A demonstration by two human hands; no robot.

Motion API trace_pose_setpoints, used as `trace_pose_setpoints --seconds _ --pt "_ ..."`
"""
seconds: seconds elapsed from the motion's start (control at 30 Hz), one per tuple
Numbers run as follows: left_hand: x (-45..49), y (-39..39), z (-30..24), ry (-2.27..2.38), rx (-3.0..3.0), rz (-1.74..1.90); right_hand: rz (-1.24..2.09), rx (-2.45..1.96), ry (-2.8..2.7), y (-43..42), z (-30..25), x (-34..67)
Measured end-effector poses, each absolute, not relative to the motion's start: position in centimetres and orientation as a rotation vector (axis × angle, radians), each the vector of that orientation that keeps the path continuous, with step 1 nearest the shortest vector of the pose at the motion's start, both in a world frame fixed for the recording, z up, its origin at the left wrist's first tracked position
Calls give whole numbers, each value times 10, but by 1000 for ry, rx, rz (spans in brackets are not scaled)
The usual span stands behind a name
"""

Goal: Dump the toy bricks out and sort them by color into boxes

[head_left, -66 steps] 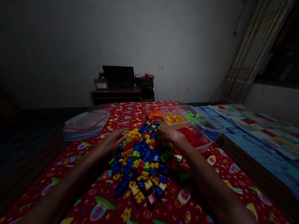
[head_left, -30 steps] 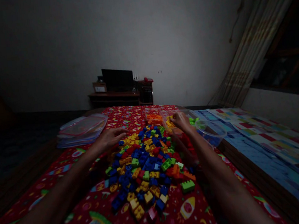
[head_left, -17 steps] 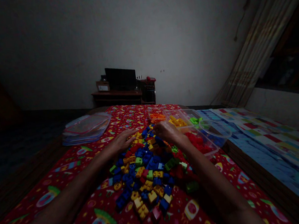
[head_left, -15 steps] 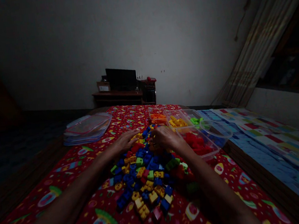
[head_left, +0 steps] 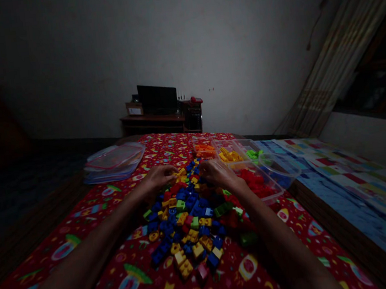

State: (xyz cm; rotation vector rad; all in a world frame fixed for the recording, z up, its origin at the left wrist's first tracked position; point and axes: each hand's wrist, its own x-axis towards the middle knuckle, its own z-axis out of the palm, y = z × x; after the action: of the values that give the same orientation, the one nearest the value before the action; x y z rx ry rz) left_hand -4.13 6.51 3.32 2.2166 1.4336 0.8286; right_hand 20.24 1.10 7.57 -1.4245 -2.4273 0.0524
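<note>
A loose heap of toy building bricks [head_left: 191,209] in blue, yellow, red and green lies on the red patterned cloth [head_left: 96,246]. At the heap's far left edge is my left hand [head_left: 160,176], its fingers curled inward beside some yellow bricks [head_left: 181,175]. Across from it, my right hand [head_left: 216,171] is bent over the heap's far right side with its fingers closed. Whatever either hand pinches is too dark and small to make out. Just right of my right hand, a clear box holds red bricks [head_left: 254,181].
Clear boxes with orange bricks [head_left: 204,150], yellow bricks [head_left: 229,155] and green bricks [head_left: 254,156] stand at the back right, and a box with blue bricks [head_left: 281,176] beside them. Stacked clear lids [head_left: 115,162] lie at the far left. A monitor [head_left: 158,100] stands behind.
My left hand has gone from spread fingers to curled ones at the heap's edge. My right hand has shifted slightly right, uncovering bricks in the middle. The view has tilted a little.
</note>
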Motion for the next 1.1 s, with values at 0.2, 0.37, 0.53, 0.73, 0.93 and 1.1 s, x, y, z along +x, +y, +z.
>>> trace_pose_setpoints --seconds 0.2,0.37,0.53,0.73,0.93,1.1 --pt "-35 52 55 1236 1833 882 169 -1349 -2271 6 84 199" --pt "-16 39 60 1124 1800 852 163 -1155 -2359 5 75 189" --pt "-6 34 59 1160 2038 815 80 -1080 -2423 6 66 188" --pt "-45 43 71 1579 2348 901 -154 -1535 -2262 32 87 229" --pt "-87 65 44 1669 2228 765 -304 -1968 -2133 77 103 273" --pt "-83 65 25 1495 2147 703 -328 -1866 -2153 66 106 259"
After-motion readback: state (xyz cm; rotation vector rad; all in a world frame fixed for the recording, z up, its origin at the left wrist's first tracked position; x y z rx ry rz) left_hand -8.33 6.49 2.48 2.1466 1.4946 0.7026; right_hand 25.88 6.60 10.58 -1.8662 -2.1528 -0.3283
